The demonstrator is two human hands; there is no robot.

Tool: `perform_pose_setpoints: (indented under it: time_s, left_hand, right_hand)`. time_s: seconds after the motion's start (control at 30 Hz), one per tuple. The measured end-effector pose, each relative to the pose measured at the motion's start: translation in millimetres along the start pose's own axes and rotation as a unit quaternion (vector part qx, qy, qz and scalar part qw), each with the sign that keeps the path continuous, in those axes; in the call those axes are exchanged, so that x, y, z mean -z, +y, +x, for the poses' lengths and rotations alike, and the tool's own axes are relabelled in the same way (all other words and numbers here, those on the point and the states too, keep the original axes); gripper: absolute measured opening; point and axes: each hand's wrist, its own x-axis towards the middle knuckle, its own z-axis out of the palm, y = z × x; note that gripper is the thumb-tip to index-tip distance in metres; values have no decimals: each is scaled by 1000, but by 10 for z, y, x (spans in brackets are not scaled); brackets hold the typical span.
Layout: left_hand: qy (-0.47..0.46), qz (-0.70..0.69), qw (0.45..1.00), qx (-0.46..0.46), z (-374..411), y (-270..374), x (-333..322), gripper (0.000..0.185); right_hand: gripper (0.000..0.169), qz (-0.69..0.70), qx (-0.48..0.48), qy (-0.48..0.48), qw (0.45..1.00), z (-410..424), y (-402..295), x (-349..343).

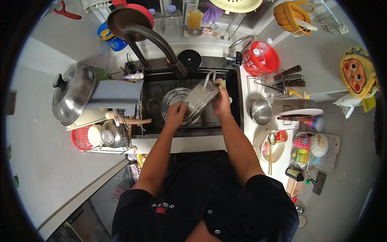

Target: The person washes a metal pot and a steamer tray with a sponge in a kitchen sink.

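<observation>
Over the black sink (208, 127) I hold a shallow round pot or lid (201, 96) with a loop handle, tilted on its side. My left hand (177, 113) grips its lower left edge. On the opposite edge, my right hand (222, 103) has its fingers curled around the rim. A yellow sponge-like thing (222, 82) shows just beyond my right fingertips; whether I hold it cannot be told. Beneath the held vessel, a round metal dish (175, 96) sits in the sink, partly covered by my left hand and the vessel.
A dark curved faucet (163, 45) arches over the sink. Left stands a dish rack (104, 148) with a domed steel lid (75, 93). Kitchen knives (287, 77) in a holder, a steel bowl (261, 112) and a red bucket (249, 62) stand at the right.
</observation>
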Motion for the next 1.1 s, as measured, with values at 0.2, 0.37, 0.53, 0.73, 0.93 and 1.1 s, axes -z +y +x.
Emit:
perform_pose_setpoints:
  time_s: [0.2,0.37,0.53,0.73,0.93,1.1]
  left_hand:
    - [26,151,988,-31,239,269,-164,40]
    - [136,213,967,-19,177,190,-267,44]
    - [172,239,955,-39,128,70,-333,50]
    - [161,301,939,-38,110,110,-313,52]
    - [155,285,945,-42,128,123,-232,53]
    - [166,238,956,26,104,-34,-251,56]
  right_hand:
    - [33,-324,271,-64,904,-91,1,-78]
    - [37,-631,403,-86,658,-811,-119,-460]
    - [39,-660,374,-155,632,-698,-219,-450]
    - [42,-646,313,-204,665,-703,-285,-471]
    - [44,-666,331,-215,633,-642,-419,-415]
    - [36,-590,335,-116,725,-866,-164,-298]
